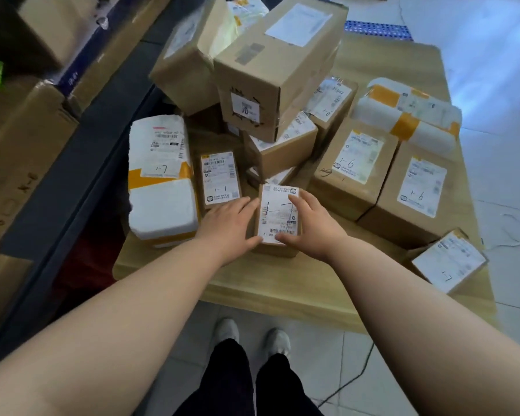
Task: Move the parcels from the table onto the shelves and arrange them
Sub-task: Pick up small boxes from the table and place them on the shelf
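Observation:
A small cardboard parcel (278,216) with a white label marked 1-7 stands near the front of the wooden table (282,283). My left hand (230,223) presses its left side and my right hand (309,226) grips its right side. Beside it lie another small labelled box (220,178) and a white foam parcel (159,178) with orange tape, both marked 1-7. Behind them is a pile of larger cardboard boxes (270,67). To the right sit boxes marked 1-6 (353,166) (418,190) and a white foam parcel (412,115).
A dark metal shelf frame (81,163) runs along the left, with large cartons (18,151) stacked on it. A small labelled box (448,261) lies at the table's front right corner. Tiled floor, my shoes and a black cable (354,376) are below.

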